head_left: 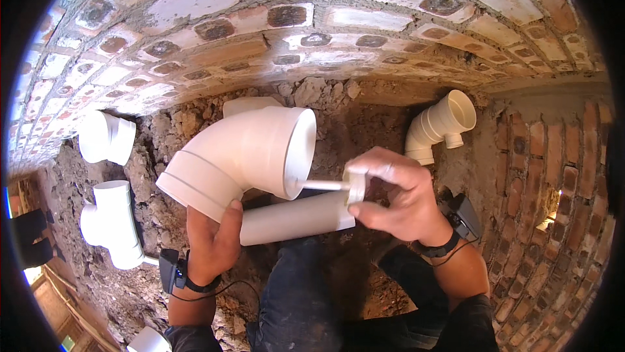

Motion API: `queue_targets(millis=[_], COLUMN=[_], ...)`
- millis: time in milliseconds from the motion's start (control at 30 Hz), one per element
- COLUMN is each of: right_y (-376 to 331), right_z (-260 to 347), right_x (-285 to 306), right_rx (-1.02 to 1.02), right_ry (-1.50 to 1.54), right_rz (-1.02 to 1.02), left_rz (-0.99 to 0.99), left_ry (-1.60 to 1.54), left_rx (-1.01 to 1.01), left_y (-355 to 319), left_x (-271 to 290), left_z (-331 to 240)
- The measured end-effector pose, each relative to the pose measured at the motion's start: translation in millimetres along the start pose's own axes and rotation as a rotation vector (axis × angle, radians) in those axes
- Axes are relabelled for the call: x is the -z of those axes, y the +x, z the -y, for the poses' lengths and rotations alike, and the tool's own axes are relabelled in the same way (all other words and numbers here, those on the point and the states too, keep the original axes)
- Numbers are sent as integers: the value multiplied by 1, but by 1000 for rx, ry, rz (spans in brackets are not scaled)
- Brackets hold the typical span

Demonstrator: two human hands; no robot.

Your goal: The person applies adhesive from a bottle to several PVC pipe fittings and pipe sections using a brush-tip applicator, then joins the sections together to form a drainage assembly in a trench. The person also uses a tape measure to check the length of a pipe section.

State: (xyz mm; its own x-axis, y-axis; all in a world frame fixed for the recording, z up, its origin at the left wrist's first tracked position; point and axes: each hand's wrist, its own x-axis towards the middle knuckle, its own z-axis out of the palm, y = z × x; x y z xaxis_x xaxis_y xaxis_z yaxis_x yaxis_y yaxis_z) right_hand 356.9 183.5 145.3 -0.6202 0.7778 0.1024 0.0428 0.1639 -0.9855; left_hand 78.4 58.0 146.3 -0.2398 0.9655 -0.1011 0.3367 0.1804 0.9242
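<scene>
A large white pipe elbow (228, 160) is held up in front of me, its wide mouth facing right. My left hand (218, 241) grips its lower end, with the thumb on the near side and the other fingers hidden behind. Between finger and thumb, my right hand (400, 192) pinches the round pale cap of a glue applicator (325, 184). The applicator's thin stem points left, and its tip reaches inside the elbow's mouth, near the lower rim. Just below the elbow, above my knees, lies a straight white pipe (296, 220); what supports it cannot be made out.
On the rough soil to the left are a white elbow (104, 137) and a white branch fitting (114, 222). Another white piece (148, 340) shows at the lower left. A cream fitting with a side outlet (439, 124) stands at the right. Brick walls (364, 20) close in ahead and right.
</scene>
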Motion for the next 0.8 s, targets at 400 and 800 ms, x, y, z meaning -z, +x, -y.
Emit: queue_targets(millis=[400,800], right_y=[-10,-10], right_z=[-14,-16], right_x=[-18,-24], right_rx=[-253,-303], right_ry=[-198,287], right_rz=[-346,-494], left_rz=[-81,-35], left_ry=[-173,-169], left_rx=[130,47], left_y=[-10,-5], left_x=[-13,-25], left_z=[-1,-7])
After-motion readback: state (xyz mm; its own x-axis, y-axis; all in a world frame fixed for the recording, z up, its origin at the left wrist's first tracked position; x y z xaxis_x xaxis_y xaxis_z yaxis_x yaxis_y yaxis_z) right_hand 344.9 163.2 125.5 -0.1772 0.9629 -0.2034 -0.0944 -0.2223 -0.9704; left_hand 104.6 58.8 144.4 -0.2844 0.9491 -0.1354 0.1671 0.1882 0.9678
